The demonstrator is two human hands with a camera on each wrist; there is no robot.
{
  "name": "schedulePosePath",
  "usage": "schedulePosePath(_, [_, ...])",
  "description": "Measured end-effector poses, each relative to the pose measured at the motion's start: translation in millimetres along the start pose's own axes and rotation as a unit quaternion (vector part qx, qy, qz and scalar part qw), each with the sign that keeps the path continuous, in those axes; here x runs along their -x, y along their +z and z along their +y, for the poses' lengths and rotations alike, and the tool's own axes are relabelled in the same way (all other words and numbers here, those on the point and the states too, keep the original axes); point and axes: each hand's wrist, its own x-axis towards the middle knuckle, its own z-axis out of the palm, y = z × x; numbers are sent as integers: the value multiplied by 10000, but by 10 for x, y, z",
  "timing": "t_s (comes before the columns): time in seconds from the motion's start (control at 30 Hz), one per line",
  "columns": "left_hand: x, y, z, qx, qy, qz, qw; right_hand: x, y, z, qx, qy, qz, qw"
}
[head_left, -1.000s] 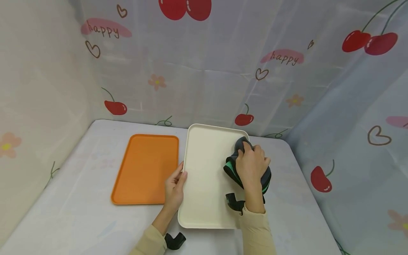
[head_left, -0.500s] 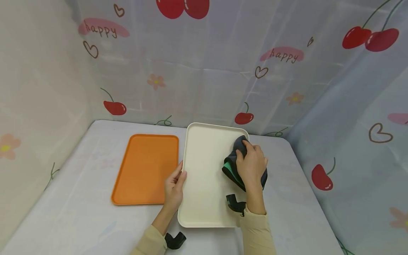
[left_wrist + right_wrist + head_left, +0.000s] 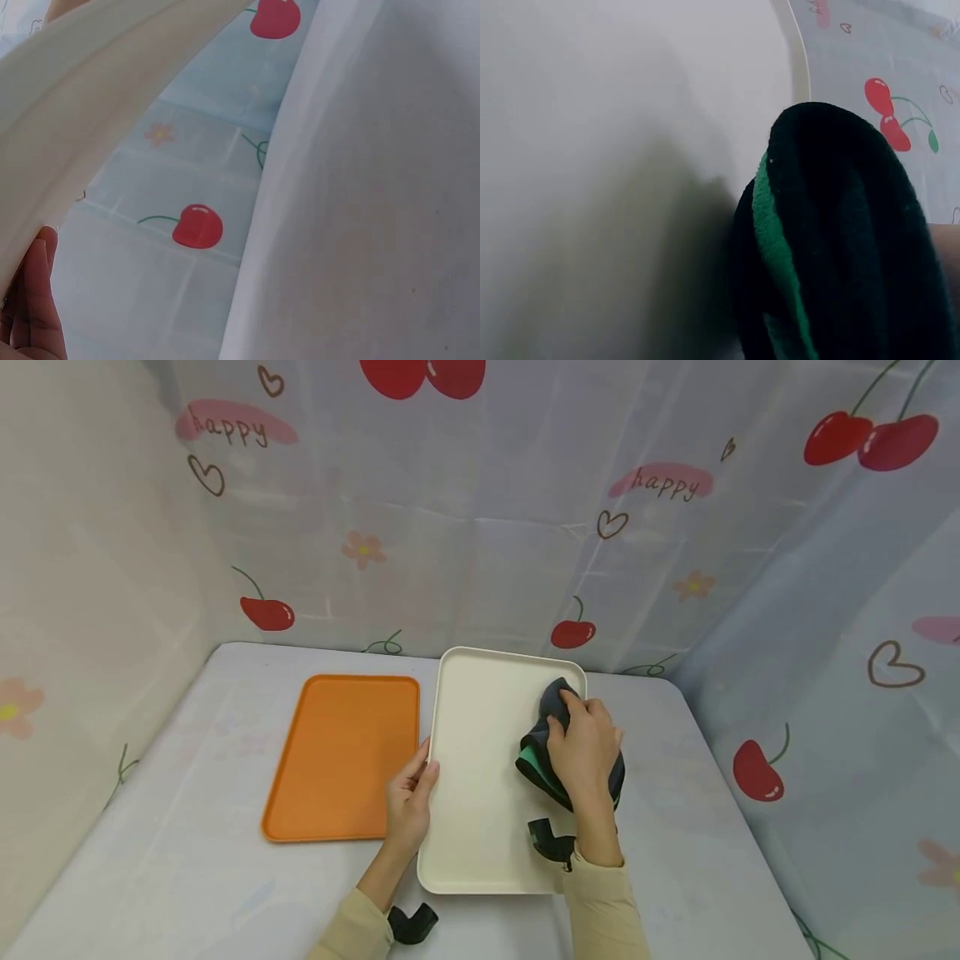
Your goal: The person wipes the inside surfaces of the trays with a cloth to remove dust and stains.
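One cream tray [image 3: 480,777], one orange tray [image 3: 345,760], one dark-and-green cloth [image 3: 538,768], by my count on the remote feed. Left hand [image 3: 408,802] pinches the cream tray's left edge, holding it tilted, raised off the white table [image 3: 187,877]. Right hand [image 3: 587,747] grips the cloth, bunched over that tray's right side. Orange one lies flat on the table, just left of the cream. I see two black wrist mounts [image 3: 412,925], one per arm.
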Motion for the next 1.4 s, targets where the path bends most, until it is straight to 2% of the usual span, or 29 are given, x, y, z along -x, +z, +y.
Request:
schedulePosePath(0.2, [13,36,-10,-64,-31,-87,9999,69,85,-139,-604,-361,-263,9972])
schedulePosePath(0.4, [20,52,-42,-143,-9,-33,9999,130,155,-250,-844,-686,-293,9936])
schedulePosePath(0.57, [22,66,-47,-244,89,-38,9997,172,177,-345,-1326,-823,-565,9861])
schedulePosePath(0.73, [35,85,-54,-256,355,-157,9989,226,204,-471,-1725,-885,-775,9780])
schedulePosePath(0.8, [39,89,-68,-65,471,-279,9985,255,216,-526,-1881,-908,-845,9743])
schedulePosePath(0.93, [41,91,-97,78,900,-502,9946,303,238,-624,-2139,-1004,-1077,9657])
schedulePosePath(1.07, [42,82,-126,58,1223,-525,9911,322,256,-670,-2169,-997,-1216,9634])
schedulePosePath(1.2, [48,74,-130,-8,1193,-471,9917,327,263,-672,-2173,-990,-1242,9631])
schedulePosePath(1.4, [59,73,-91,4,842,-337,9959,337,260,-684,-2084,-1099,-1234,9640])
